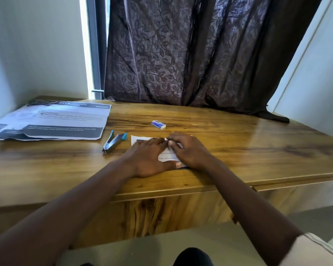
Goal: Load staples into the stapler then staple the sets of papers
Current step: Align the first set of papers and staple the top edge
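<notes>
A small set of white printed papers [167, 156] lies on the wooden table [229, 143] in front of me. My left hand [148, 158] lies flat on its left part, fingers stretched out. My right hand [188, 150] rests on its right part, fingertips bent down onto the sheet near its top edge. To the left of the papers lies a blue and metal stapler [113, 142], swung open in a V. A small blue and white staple box [158, 124] sits farther back on the table.
A larger pile of printed sheets [50, 121] lies spread at the table's back left. A dark patterned curtain [190, 54] hangs behind the table and drapes onto its back edge. Walls close in on the left and right.
</notes>
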